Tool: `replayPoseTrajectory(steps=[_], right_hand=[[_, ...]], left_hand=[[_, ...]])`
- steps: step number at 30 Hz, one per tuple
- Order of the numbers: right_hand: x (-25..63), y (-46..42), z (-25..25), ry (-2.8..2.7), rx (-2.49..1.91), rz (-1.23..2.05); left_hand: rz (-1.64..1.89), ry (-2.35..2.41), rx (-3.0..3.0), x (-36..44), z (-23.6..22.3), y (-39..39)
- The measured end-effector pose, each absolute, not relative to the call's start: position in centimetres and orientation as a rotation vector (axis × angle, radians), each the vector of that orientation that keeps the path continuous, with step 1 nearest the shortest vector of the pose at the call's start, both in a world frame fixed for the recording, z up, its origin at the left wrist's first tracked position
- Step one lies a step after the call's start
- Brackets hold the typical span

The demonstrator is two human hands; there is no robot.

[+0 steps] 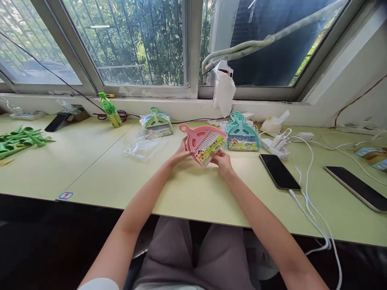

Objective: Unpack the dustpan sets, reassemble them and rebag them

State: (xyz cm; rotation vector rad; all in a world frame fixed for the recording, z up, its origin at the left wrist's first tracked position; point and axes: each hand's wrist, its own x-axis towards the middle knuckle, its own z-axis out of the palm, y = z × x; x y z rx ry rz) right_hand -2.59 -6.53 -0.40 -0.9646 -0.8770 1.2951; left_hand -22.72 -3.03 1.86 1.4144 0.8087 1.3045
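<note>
A pink dustpan and brush set (pixel 201 139) with a printed label is held tilted above the table, in front of me. My left hand (pixel 181 153) grips its left edge. Fingers of my right hand (pixel 222 161) close on its lower right side, over the label. To the right, teal dustpan and brush sets (pixel 242 131) lean in a stack, close behind the pink one. A green dustpan and brush set (pixel 157 123) in clear wrapping is at the back left. Crumpled clear plastic bags (pixel 140 148) lie in front of it.
A phone (pixel 279 172) and a second phone (pixel 356 187) lie at the right, beside a white power strip (pixel 275 147) and loose cables. Green plastic pieces (pixel 22 141) are heaped at far left. A green bottle (pixel 110 110) stands by the window; the table's front edge (pixel 199 220) is near my lap.
</note>
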Motion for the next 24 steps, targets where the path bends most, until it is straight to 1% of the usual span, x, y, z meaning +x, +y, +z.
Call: replayPoseTrajectory(steps=[2, 3, 6, 7, 9, 12, 14, 20, 24], right_hand=[[-2.5, -6.7, -0.3, -0.880, -0.981, 1.296], [-2.5, -6.8, -0.3, -0.877, -0.992, 1.296], [-2.5, -6.8, -0.4, -0.870, -1.016, 1.299], [-2.6, -6.8, -0.3, -0.871, -1.021, 1.300], [-2.6, -6.9, -0.2, -0.876, -1.029, 1.304], [-2.6, -7.1, 0.1, -0.896, -1.049, 1.325], [-2.7, -7.3, 0.2, -0.919, -1.067, 1.334], [-3.2, -7.8, 0.4, -1.018, -1.050, 1.346], [-3.7, -7.9, 0.2, -1.025, -1.042, 1.394]], left_hand=[[1.295, 1.140, 1.684, -25.3, 2.2, -2.4], [1.345, 1.350, 1.815, -26.8, 2.3, -2.1], [1.417, 2.031, 1.902, -31.2, 2.2, -1.4], [1.361, 2.218, 1.850, -32.4, 2.0, -1.3], [1.110, 2.444, 1.748, -34.1, 1.6, -0.9], [0.705, 2.515, 1.748, -35.0, 1.2, -0.5], [0.639, 2.487, 1.830, -34.4, 1.1, -0.3], [0.996, 2.222, 2.005, -29.7, 1.3, -0.9], [1.120, 2.195, 1.994, -28.5, 1.6, -1.4]])
